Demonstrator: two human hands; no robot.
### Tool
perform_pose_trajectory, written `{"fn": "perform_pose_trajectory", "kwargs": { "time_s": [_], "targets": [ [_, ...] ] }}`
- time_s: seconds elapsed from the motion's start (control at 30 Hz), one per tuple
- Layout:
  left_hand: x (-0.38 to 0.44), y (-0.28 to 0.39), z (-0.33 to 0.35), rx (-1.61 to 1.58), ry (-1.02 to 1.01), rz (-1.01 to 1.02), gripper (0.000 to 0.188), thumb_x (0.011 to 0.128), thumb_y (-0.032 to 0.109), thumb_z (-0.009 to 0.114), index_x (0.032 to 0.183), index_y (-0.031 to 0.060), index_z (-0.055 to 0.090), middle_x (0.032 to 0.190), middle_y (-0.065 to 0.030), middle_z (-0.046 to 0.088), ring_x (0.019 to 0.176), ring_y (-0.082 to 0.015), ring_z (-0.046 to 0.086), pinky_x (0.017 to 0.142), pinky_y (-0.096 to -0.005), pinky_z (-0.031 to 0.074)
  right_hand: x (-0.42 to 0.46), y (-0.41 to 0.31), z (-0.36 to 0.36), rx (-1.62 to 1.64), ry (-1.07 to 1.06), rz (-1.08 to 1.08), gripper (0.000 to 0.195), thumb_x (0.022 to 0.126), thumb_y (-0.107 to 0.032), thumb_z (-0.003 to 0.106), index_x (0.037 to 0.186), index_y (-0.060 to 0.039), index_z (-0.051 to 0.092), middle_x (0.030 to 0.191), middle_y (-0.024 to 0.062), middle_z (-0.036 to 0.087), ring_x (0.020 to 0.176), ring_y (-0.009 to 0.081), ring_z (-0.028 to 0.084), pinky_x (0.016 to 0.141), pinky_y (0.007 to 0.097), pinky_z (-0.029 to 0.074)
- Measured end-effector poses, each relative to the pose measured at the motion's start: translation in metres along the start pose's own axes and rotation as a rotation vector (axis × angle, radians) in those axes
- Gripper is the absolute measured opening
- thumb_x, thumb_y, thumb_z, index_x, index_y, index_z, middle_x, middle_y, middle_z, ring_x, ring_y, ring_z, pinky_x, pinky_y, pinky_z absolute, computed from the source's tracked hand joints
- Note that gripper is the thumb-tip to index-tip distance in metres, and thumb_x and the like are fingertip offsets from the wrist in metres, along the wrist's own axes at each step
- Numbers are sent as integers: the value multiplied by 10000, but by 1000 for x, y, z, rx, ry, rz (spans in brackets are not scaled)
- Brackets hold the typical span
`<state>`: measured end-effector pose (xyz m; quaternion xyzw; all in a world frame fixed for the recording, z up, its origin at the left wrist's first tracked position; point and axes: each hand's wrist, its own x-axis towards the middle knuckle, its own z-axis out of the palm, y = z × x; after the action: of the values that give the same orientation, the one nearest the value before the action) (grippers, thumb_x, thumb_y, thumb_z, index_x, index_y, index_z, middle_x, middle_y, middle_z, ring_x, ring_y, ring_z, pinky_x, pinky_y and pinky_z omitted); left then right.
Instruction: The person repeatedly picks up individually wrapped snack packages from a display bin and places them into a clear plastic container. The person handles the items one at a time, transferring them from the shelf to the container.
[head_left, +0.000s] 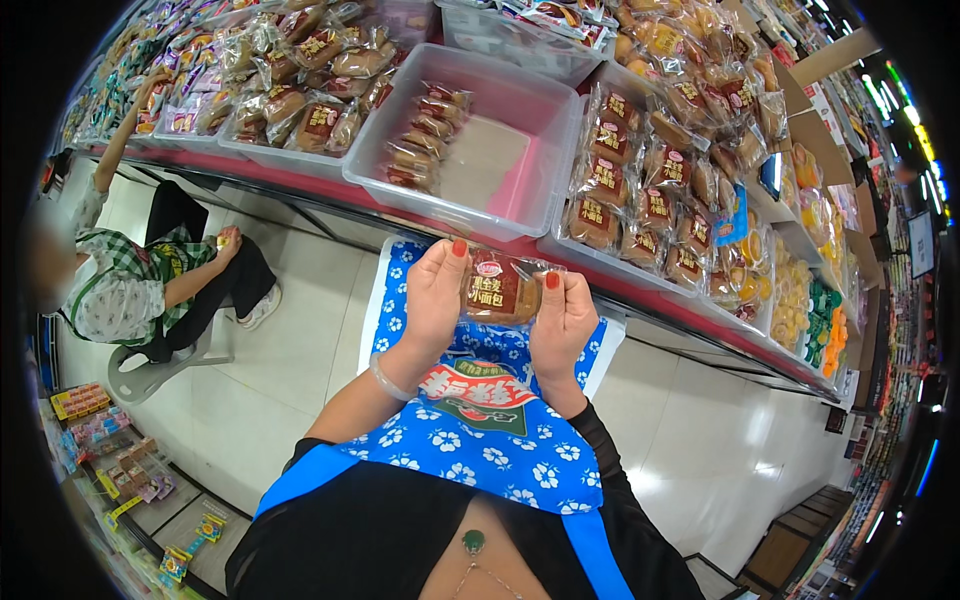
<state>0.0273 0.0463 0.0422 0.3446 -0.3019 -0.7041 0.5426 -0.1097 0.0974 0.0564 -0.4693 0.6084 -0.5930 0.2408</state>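
Between my two hands is a clear-wrapped bread roll (501, 291) with a dark red printed label facing up. My left hand (435, 300) pinches one end of the wrapper under its thumb. At the opposite end, my right hand (562, 322) grips the wrapper the same way. Just beyond stands a translucent plastic bin (540, 165), where a row of wrapped rolls (420, 142) lines the left side. A flat tan sheet (480, 161) lies on the pink bottom of that bin. To its right, a second bin holds wrapped rolls (604, 176) in rows with similar labels.
Bins of wrapped breads (315, 124) continue to the left along the red-edged display (300, 180). Another person (127, 277) in a green checked apron sits on a grey stool (157, 367), one arm reaching into the bins. Low shelves with small packages (135, 472) stand behind at lower left.
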Motion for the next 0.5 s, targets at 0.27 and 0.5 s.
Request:
{"fn": "perform_pose_trajectory", "kwargs": {
  "time_s": [0.27,0.5],
  "targets": [
    [2,5,-23,-40,-354,-299,366,992,192,634,1294,-3,568,1162,-95,685,1001,-169,697,874,-293,571,6,13,-4,-88,48,-178,188,1023,-177,596,969,-2,643,798,53,686,700,77,586,641,236,464],
    [-4,7,-18,67,-401,-318,386,937,72,678,1292,-25,562,1174,-119,681,1016,-203,695,882,-336,594,7,8,-13,-68,-94,-53,300,1049,-265,559,997,19,641,904,55,679,823,76,584,750,228,472]
  ]
}}
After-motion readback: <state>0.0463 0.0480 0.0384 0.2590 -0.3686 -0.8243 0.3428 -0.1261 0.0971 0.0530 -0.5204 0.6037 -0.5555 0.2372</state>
